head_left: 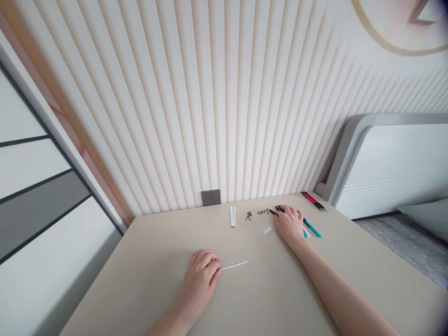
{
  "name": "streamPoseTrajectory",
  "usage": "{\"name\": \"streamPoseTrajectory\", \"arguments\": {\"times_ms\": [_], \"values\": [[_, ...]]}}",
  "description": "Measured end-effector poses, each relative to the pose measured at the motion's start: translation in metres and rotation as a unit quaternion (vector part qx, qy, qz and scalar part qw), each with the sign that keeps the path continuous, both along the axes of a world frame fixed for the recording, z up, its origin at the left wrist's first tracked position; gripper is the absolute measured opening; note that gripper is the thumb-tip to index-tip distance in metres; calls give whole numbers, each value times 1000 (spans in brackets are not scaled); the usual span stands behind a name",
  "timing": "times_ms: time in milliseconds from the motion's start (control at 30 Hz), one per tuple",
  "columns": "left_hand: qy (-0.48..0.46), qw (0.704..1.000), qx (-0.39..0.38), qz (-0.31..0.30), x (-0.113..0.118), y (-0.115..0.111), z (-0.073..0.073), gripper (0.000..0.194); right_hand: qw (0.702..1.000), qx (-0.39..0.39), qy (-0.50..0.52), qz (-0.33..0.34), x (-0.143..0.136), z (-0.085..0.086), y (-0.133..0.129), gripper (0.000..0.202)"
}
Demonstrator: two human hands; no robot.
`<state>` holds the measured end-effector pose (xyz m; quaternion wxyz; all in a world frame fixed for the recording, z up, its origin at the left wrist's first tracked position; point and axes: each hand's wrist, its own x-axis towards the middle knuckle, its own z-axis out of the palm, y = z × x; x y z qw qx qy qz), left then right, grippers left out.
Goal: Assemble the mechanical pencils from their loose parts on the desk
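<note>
My left hand (203,273) rests on the near part of the table, closed around a thin white pen refill (235,266) whose pointed end sticks out to the right. My right hand (289,223) reaches to the back right, fingers apart and bent down over several black pen parts (274,212). Its fingertips touch or nearly touch them; exact contact is hidden. Beside and partly under this hand lie blue pen barrels (312,227). Left of it are small metallic springs or similar pieces (263,212), small dark pieces (248,215) and small white pieces (267,230).
A bundle of white refills (233,217) lies near the back of the beige table (157,261). Red and black pens (314,201) are at the far right corner. Behind stands a ribbed wall with a dark socket (211,197); a bed headboard (388,154) is at right.
</note>
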<state>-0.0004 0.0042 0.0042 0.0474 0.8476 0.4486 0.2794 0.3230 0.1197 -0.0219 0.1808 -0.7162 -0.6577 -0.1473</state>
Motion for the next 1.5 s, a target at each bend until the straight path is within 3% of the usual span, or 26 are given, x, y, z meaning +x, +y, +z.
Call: {"name": "streamPoseTrajectory", "arguments": {"times_ms": [200,300,467,567,667,800,867,1000,1100,1267,1500], "values": [[-6,1000,-9,-1,1,-3,5,15,999,13,44,21,0,9,-3,30],[-11,1000,-15,5,1,-4,5,21,983,22,116,137,-13,20,-15,29],[-37,999,2,13,1,-3,3,35,908,3,169,384,-59,35,-54,26],[-55,998,13,13,2,-3,4,36,868,-21,181,461,-87,37,-77,23],[-50,999,5,-4,3,-4,7,26,844,-35,213,491,-104,35,-93,21],[-44,999,-7,-20,4,-5,9,16,839,-38,221,496,-107,38,-98,22],[-53,998,-7,-19,3,-4,9,16,860,-37,190,473,-100,42,-94,22],[-82,997,-7,-5,0,-2,5,16,945,-51,91,311,-71,45,-71,20],[-102,995,-12,13,-2,-1,0,17,977,-87,15,192,-45,39,-53,16],[-122,991,-18,44,-3,-2,-3,16,981,-127,-17,145,-29,30,-43,19],[-133,988,-55,56,-2,-3,-5,15,977,-127,-25,170,-41,29,-49,22]]}}
